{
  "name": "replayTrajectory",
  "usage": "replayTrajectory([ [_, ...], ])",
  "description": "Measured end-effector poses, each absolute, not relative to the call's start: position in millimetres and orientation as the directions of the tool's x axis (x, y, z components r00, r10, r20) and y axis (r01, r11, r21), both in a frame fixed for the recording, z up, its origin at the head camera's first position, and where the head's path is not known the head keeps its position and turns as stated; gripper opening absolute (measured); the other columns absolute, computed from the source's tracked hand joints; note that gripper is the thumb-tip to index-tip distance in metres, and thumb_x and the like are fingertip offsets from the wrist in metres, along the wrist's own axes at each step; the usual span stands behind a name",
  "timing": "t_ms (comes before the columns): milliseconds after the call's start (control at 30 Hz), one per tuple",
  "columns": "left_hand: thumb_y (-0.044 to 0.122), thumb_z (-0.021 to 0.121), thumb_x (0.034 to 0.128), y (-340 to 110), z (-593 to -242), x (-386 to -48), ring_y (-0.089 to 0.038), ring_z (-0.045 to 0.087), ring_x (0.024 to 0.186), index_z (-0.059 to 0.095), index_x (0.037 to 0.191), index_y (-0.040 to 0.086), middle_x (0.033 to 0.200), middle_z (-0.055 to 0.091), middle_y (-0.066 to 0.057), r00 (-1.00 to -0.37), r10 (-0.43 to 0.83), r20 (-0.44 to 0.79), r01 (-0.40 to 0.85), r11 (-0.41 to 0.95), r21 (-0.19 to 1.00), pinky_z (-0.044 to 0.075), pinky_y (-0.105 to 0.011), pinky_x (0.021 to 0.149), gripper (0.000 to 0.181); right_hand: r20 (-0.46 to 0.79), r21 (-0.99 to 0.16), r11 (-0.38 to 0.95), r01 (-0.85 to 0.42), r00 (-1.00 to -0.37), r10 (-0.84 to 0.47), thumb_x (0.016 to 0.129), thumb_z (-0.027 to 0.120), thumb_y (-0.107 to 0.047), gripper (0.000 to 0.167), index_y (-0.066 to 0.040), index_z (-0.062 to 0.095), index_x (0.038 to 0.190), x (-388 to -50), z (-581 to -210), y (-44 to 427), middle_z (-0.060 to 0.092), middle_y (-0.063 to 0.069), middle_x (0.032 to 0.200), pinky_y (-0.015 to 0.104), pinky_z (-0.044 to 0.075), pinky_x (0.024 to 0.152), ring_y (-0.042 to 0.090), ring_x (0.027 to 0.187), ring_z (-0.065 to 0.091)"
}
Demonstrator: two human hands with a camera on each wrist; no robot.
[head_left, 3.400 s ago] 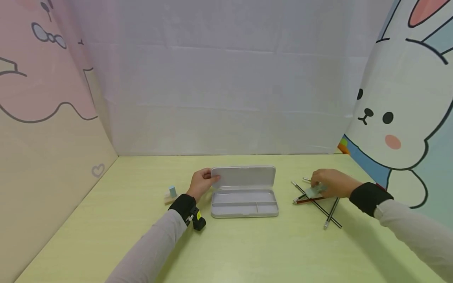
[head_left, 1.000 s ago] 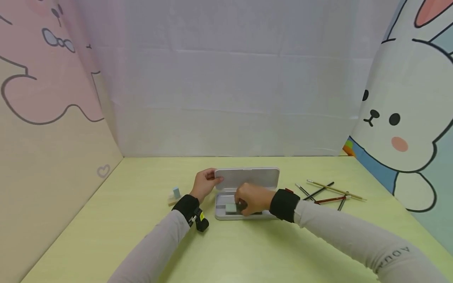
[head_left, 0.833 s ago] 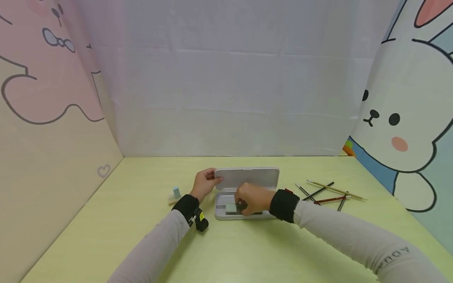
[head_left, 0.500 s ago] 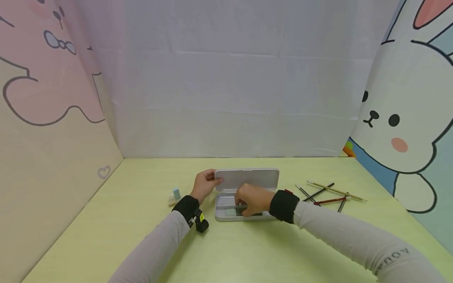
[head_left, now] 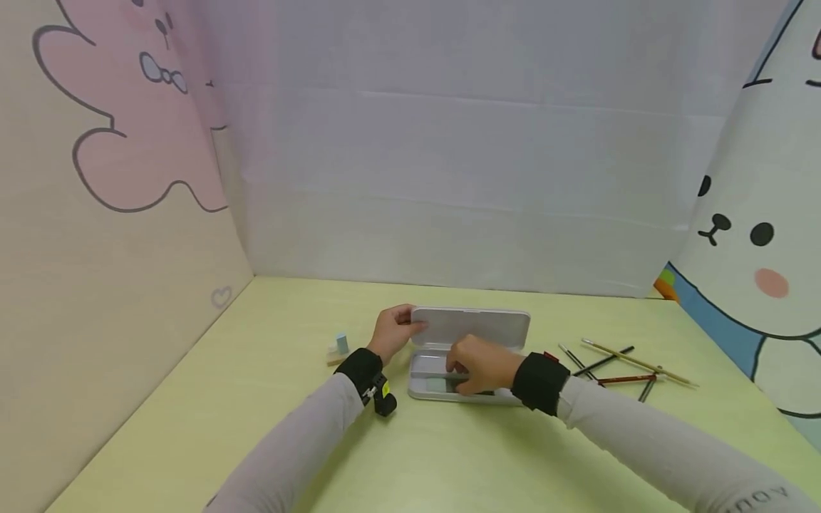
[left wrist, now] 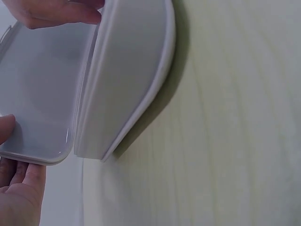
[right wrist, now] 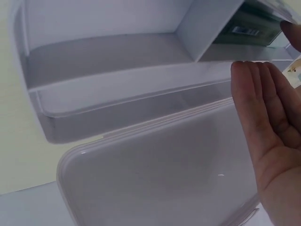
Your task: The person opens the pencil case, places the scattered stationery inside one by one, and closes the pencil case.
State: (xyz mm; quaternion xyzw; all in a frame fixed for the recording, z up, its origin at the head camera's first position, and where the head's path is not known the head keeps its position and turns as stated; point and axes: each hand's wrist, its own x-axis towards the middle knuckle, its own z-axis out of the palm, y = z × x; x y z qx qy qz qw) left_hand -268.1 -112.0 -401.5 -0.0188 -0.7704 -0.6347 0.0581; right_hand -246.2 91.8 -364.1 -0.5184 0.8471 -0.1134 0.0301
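Observation:
A pale grey pencil case (head_left: 431,395) lies on the table with its lid (head_left: 474,328) raised. My left hand (head_left: 393,333) holds the lid's left edge, thumb (left wrist: 5,127) on the inner face and fingers (left wrist: 26,181) behind it. Inside the front compartment sits a green eraser (right wrist: 249,28) with a dark label, partly hidden in the head view by my right hand (head_left: 484,365). That hand hovers over the case. In the right wrist view its fingers (right wrist: 256,103) are straight, with the thumb apart from them near the eraser; nothing is gripped.
Several pencils lie crossed right of the case, among them a natural-wood pencil (head_left: 631,360) and a red pencil (head_left: 625,380). Left of my left hand stands a light blue block (head_left: 342,343) by a small wooden piece (head_left: 336,358). Printed cloth walls enclose the table's back and sides.
My right hand came from the pencils to the case with the eraser, lowered it into the front compartment and let go. My left hand keeps holding the lid. The head view has shifted slightly.

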Motion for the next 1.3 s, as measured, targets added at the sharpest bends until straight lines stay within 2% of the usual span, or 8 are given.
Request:
replayTrajectory([
  [133, -0.002, 0.07, 0.0823, -114, -400, -268, -0.018, 0.068, 0.091, 0.068, 0.105, -0.004, 0.105, 0.071, -0.021, -0.993, -0.045, 0.105, 0.095, 0.192, 0.977, 0.056, -0.035, 0.087, 0.023, 0.081, -0.23, 0.451, -0.862, -0.479, -0.874, 0.073, 0.08, -0.011, 0.021, -0.004, 0.073, 0.091, -245, -357, 98, 0.067, 0.002, 0.077, 0.017, 0.048, 0.064, 0.008, 0.069, 0.057],
  [400, 0.0, 0.069, 0.0836, -112, -398, -266, -0.024, 0.068, 0.098, 0.068, 0.107, -0.001, 0.109, 0.071, -0.02, -0.995, -0.028, 0.1, 0.092, 0.214, 0.972, 0.054, -0.036, 0.09, 0.023, 0.174, -0.209, 0.476, -0.854, -0.512, -0.842, 0.073, 0.08, -0.009, 0.023, -0.002, 0.072, 0.094, -242, -341, 133, 0.068, 0.007, 0.081, 0.021, 0.049, 0.065, 0.008, 0.071, 0.054],
  [600, 0.001, 0.069, 0.0843, -112, -391, -263, -0.03, 0.066, 0.108, 0.068, 0.109, -0.001, 0.115, 0.069, -0.02, -0.995, -0.047, 0.086, 0.075, 0.197, 0.978, 0.052, -0.039, 0.096, 0.025, 0.159, -0.207, 0.559, -0.803, -0.591, -0.791, 0.074, 0.081, -0.011, 0.027, -0.003, 0.071, 0.097, -242, -328, 172, 0.068, 0.006, 0.085, 0.025, 0.05, 0.067, 0.013, 0.075, 0.057],
  [900, 0.002, 0.07, 0.0845, -113, -386, -263, -0.03, 0.066, 0.11, 0.069, 0.111, 0.001, 0.116, 0.069, -0.018, -0.995, -0.052, 0.08, 0.068, 0.201, 0.977, 0.052, -0.04, 0.098, 0.026, 0.134, -0.146, 0.702, -0.697, -0.717, -0.684, 0.073, 0.081, -0.01, 0.023, -0.005, 0.071, 0.094, -252, -312, 243, 0.068, 0.003, 0.085, 0.028, 0.051, 0.067, 0.011, 0.074, 0.057],
  [1100, 0.002, 0.07, 0.0844, -114, -387, -258, -0.03, 0.066, 0.11, 0.069, 0.11, 0.001, 0.116, 0.069, -0.018, -0.996, -0.058, 0.069, 0.056, 0.205, 0.977, 0.052, -0.039, 0.098, 0.026, 0.088, -0.145, 0.782, -0.606, -0.795, -0.599, 0.074, 0.08, -0.011, 0.023, -0.005, 0.07, 0.094, -261, -321, 281, 0.068, 0.004, 0.086, 0.032, 0.051, 0.069, 0.015, 0.077, 0.059],
  [1300, 0.002, 0.07, 0.0838, -111, -388, -256, -0.029, 0.066, 0.108, 0.069, 0.109, 0.0, 0.114, 0.07, -0.019, -0.996, -0.061, 0.065, 0.05, 0.212, 0.976, 0.053, -0.039, 0.097, 0.025, 0.066, -0.132, 0.817, -0.562, -0.827, -0.558, 0.073, 0.08, -0.012, 0.021, -0.004, 0.071, 0.09, -271, -334, 314, 0.067, 0.002, 0.082, 0.031, 0.05, 0.066, 0.014, 0.074, 0.058],
])
